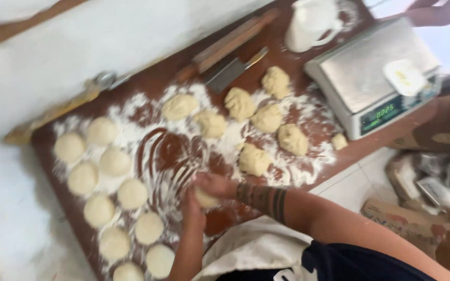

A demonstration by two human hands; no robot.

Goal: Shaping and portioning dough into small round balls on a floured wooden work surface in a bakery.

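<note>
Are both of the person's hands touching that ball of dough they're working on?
Touching. The head view shows the left hand and right hand cupped against the dough ball with no gap.

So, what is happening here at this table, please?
A person cups a piece of dough between the left hand and the right hand over a floured wooden board. Smooth round dough balls lie in rows on one side of the board; rough, unshaped pieces lie on the other. A scale, a rolling pin, a scraper and a white jug stand beyond them.
</note>
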